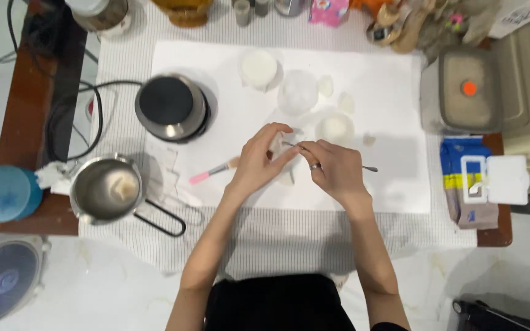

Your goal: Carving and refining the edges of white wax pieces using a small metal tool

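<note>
Centre of the frame: left hand [259, 160] curled around a small pale piece [275, 147], fingers closed on it over the white sheet [387, 184]. Right hand [334, 170] just beside, pinching a thin metal tool [369, 168] whose tip meets the piece. Pink-handled brush [211, 173] lying left of the hands. Steel pot [104, 189] at lower left, round hotplate [172, 106] above it. Small white moulds [297, 92] above the hands.
</note>
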